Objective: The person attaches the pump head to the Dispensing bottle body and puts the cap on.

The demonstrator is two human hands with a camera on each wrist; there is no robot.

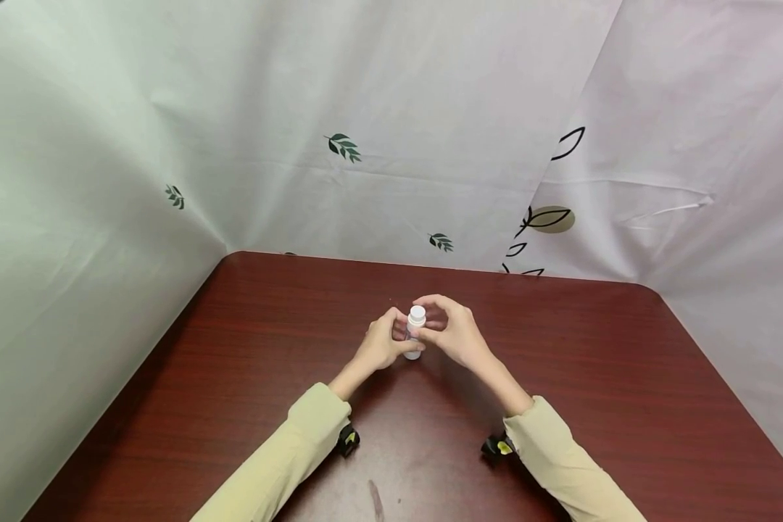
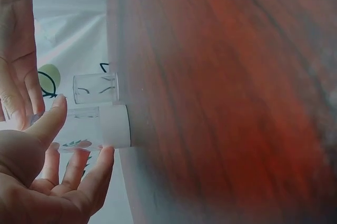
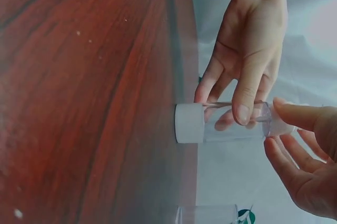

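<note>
Gripping, head view: L hand round white-capped clear plastic bottle, upright, seemingly on red-brown wooden table; R hand pinching near its top. L wrist: clear cylindrical cup, unheld. R wrist: capping prob. done, letting go left.

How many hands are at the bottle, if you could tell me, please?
2: the left hand grips the clear body of the bottle, and the right hand holds its upper end. No others appear hidden.

We can pass along either side of the table; left hand, right hand, bottle and clear cup crowd the middle.
</note>
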